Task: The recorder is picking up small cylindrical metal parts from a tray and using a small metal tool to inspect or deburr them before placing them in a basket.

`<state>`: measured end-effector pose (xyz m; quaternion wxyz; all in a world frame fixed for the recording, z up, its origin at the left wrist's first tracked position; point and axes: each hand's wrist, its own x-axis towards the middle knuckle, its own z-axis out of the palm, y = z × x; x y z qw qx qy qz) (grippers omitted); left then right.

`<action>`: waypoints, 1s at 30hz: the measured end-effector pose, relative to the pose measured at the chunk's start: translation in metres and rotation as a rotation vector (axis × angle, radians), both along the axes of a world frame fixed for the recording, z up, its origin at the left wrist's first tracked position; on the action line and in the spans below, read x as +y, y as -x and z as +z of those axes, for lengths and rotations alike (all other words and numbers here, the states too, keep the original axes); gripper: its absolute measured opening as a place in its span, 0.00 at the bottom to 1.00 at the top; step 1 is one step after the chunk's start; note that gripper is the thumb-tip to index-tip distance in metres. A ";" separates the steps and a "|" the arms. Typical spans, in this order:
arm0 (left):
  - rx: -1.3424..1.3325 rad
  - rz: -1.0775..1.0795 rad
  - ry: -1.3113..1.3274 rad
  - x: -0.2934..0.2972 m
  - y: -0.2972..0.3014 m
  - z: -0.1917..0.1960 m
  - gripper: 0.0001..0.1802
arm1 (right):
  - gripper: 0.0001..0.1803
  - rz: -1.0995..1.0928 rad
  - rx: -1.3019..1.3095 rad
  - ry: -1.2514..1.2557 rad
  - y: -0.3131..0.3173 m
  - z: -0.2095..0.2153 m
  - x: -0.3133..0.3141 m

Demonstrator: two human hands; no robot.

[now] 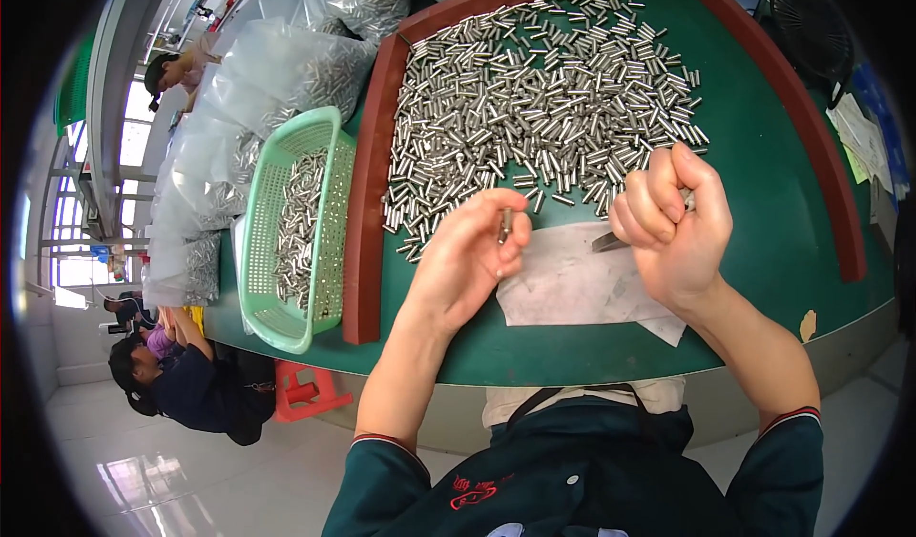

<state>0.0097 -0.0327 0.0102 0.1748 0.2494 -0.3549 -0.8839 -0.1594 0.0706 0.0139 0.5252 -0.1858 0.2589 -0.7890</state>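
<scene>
My left hand (pixel 468 251) pinches one small metal cylinder (pixel 505 224) upright between thumb and fingertips, above the green table. My right hand (pixel 671 220) is closed around a thin metal tool (pixel 607 241) whose tip points left toward that cylinder. Both hands hover over a white sheet of paper (pixel 572 284). Just beyond them lies a large heap of identical shiny metal cylinders (pixel 544 98) spread across the green mat.
A brown raised border (pixel 367 203) frames the green table (pixel 763 203). A pale green plastic basket (pixel 296 227) with several cylinders sits at the left, beside clear bags (pixel 277 69) of parts. A black fan (pixel 809 23) is far right. Another person (pixel 181 379) sits at lower left.
</scene>
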 end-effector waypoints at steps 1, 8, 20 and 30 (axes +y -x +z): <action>0.032 0.059 -0.016 -0.005 -0.002 0.000 0.14 | 0.22 0.005 -0.001 0.002 -0.001 0.000 0.000; -0.638 0.279 1.132 -0.013 -0.002 -0.007 0.08 | 0.22 -0.010 0.016 -0.028 -0.004 0.001 -0.001; -0.921 0.251 1.620 -0.009 0.014 -0.014 0.09 | 0.21 0.002 0.026 -0.021 -0.005 0.000 0.000; -0.227 -0.268 1.424 0.019 0.009 0.001 0.06 | 0.21 -0.025 0.074 0.037 -0.007 -0.001 0.004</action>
